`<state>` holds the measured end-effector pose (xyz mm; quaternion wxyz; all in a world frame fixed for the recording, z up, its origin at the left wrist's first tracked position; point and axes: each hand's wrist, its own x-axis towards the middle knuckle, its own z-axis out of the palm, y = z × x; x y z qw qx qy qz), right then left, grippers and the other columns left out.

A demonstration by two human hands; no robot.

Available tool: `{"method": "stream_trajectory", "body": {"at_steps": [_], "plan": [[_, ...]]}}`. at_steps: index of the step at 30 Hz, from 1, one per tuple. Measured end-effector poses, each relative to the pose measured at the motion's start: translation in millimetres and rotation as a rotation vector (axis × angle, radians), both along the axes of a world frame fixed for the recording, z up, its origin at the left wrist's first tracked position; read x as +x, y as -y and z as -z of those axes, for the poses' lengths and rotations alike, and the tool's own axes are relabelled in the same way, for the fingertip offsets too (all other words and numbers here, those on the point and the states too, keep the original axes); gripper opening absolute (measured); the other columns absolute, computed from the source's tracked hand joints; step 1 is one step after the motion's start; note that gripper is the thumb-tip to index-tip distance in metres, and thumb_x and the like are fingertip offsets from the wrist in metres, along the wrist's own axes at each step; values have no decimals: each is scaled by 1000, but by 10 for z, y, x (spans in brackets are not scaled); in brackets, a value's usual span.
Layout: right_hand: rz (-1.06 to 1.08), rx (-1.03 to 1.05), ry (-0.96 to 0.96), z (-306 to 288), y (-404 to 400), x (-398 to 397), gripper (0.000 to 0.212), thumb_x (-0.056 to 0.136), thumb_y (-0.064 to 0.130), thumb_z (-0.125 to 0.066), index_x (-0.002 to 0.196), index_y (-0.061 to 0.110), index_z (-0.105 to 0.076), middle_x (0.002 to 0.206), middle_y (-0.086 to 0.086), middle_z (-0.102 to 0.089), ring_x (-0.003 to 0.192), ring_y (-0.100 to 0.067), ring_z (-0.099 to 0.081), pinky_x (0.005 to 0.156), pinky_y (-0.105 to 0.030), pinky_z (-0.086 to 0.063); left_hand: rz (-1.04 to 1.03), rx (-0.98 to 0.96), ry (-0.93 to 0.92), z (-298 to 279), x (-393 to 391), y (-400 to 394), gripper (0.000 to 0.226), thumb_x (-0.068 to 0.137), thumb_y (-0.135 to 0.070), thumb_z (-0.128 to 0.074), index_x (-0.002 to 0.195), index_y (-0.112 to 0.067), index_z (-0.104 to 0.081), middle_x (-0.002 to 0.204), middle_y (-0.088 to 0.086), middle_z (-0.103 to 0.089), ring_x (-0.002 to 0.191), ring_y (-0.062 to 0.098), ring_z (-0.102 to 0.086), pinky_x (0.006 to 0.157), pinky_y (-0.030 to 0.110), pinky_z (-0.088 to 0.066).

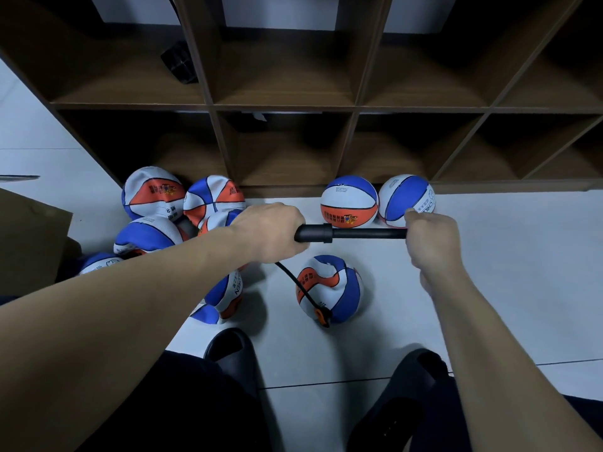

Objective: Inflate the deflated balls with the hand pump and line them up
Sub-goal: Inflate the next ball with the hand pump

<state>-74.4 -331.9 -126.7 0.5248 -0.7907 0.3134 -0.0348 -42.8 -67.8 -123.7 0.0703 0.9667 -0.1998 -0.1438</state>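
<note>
Hands work a black pump [350, 233] held level above a white floor [489, 256]: the left hand [272, 231] wraps its fingers round the barrel end, the right hand [430, 244] closes its fingers round the handle end, rod drawn out between them. A thin hose [293, 280] runs from the left fist down to an orange nozzle [321, 316] at the near side of a limp ball [329, 288] lying on the floor between the person's feet. Risk, as judged here: the ball lies unheld, so a hard stroke or a tug on the hose could roll it and pull the needle free. It looks creased and sunken, panels of blue, white and orange folding inward. Two round balls [378, 202] sit side by side against the shelf base [489, 187]; a heap of flat ones [169, 216] waits at left.
</note>
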Motion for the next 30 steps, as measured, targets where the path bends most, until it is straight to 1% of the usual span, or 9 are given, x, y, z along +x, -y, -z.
{"method": "stream_trajectory", "body": {"at_steps": [2,5,7,11,15,18,22,27,30], "plan": [[37,30,3,17,8,2,41,99,22,-59,63,18,-39,46,14,-35,63,-24,-32,57,-30,-28,4,9,14,-17,1,0,32,98,-48,-59,74,-28,-57,69,-6,-63,64,17,-62,57,32,-47],[94,-8,91,79,-136,-57,38,99,25,-59,65,12,-49,59,4,-50,64,-23,-41,64,-34,-39,18,18,27,-29,-19,56,29,99,-44,-59,74,-29,-55,71,-6,-62,65,17,-60,57,31,-43],[106,-43,140,130,-253,-97,39,101,26,-56,66,9,-51,66,-3,-54,64,-23,-45,67,-35,-43,20,18,32,-25,-37,75,29,99,-42,-59,73,-29,-53,71,-6,-61,64,16,-59,57,31,-41],[58,-68,176,124,-471,-135,49,105,24,-54,61,17,-36,58,1,-38,59,-21,-34,61,-35,-31,36,7,38,-14,-56,99,28,98,-40,-57,73,-28,-53,69,-5,-61,63,17,-59,56,31,-40],[-25,-81,142,149,-641,-185,48,106,24,-52,62,18,-35,57,4,-37,58,-19,-35,58,-35,-30,62,19,52,-29,-67,126,28,99,-39,-58,74,-29,-50,71,-6,-60,63,15,-57,55,30,-36],[-84,-95,120,172,-750,-221,47,108,29,-50,65,14,-40,63,-1,-44,62,-22,-40,60,-38,-34,77,31,56,-15,-76,144,28,98,-40,-59,74,-29,-51,72,-7,-59,63,15,-57,54,30,-36],[-145,-103,108,177,-871,-272,45,111,32,-49,72,9,-50,70,-2,-53,67,-22,-50,63,-39,-42,102,28,49,29,-107,182,31,98,-42,-62,73,-30,-48,72,-7,-60,63,14,-57,53,29,-35],[-247,-91,57,90,-759,-208,45,111,31,-53,70,12,-47,63,1,-45,59,-18,-42,55,-30,-35,92,-12,25,35,-104,195,32,99,-46,-61,73,-30,-51,71,-7,-60,63,13,-58,54,29,-36],[-234,-107,24,62,-518,-124,46,107,29,-57,64,16,-43,59,1,-39,59,-20,-37,58,-31,-30,68,-24,-9,23,-78,168,33,98,-50,-62,74,-29,-54,70,-7,-61,64,15,-60,55,30,-42]]}}
